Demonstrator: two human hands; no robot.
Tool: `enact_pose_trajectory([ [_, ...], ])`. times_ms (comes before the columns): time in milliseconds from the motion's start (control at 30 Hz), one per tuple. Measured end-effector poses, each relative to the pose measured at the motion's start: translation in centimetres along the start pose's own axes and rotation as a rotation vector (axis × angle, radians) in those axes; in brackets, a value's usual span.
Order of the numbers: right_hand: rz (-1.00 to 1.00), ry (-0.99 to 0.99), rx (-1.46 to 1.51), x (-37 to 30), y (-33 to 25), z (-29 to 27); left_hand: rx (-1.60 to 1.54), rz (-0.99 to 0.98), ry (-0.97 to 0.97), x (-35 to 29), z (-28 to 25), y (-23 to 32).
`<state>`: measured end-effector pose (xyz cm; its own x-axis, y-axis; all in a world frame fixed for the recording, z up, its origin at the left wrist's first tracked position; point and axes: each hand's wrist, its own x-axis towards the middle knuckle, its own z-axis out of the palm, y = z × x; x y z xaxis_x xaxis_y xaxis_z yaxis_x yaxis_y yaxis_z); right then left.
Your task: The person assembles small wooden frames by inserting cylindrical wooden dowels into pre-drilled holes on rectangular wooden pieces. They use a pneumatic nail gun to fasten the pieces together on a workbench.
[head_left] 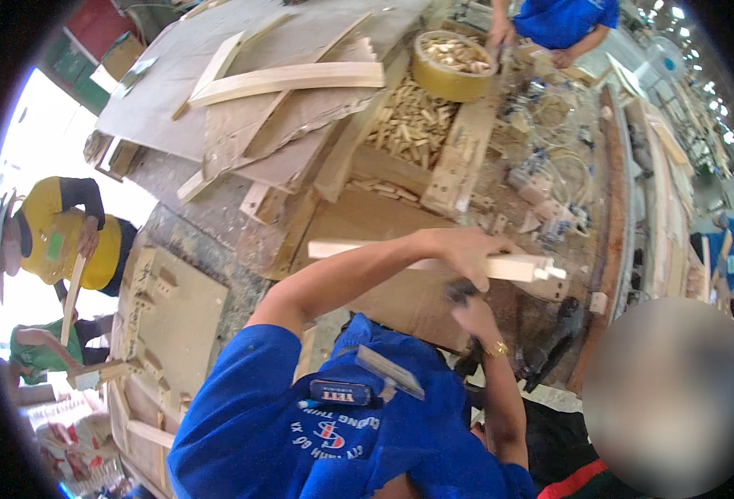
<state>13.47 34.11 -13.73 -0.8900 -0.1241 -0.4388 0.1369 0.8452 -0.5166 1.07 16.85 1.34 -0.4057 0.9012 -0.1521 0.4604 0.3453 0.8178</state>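
A pale wooden bar (512,268) lies crosswise in front of me over a brown board. Short light dowels (550,273) stick out of its right end. My left hand (464,252) reaches over the bar from the left and grips it near that end, fingers bent round it. Just below, my right hand (476,318), with a gold watch at its wrist, is closed round a dark tool (460,290). Blur and the hand hide most of that tool, so its kind is unclear. The bar's middle is partly behind my left forearm.
Loose dowels (412,125) fill a wooden bin beyond the bar, beside a yellow tub (454,71) of dowels. Plastic bags (550,175) lie at right. Long wooden strips (292,77) rest on the far-left table. Co-workers stand across the table, at left and close at right.
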Motion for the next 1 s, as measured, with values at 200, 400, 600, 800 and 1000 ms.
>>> enact_pose_trajectory([
  [200, 0.329, 0.268, 1.065, -15.0, 4.9, -0.9, 0.229, 0.061, -0.007, 3.5, 8.4, -5.3],
  [400, 0.545, 0.577, 0.818, -12.6, 1.3, -2.6, 0.528, -0.204, 0.06, -1.9, 8.7, -11.4],
  [600, 0.534, 0.844, 0.954, -10.9, 4.1, -7.2, 0.609, -0.238, 0.039, -0.5, 9.3, -9.9],
  [800, 0.338, 0.655, 0.77, -7.1, 4.6, -2.3, 0.625, -0.253, 0.034, -1.2, 10.0, -10.7],
  [1000, 0.467, 0.234, 0.751, -4.0, 3.3, -0.1, 0.603, -0.252, -0.007, -1.0, 9.2, -9.4],
])
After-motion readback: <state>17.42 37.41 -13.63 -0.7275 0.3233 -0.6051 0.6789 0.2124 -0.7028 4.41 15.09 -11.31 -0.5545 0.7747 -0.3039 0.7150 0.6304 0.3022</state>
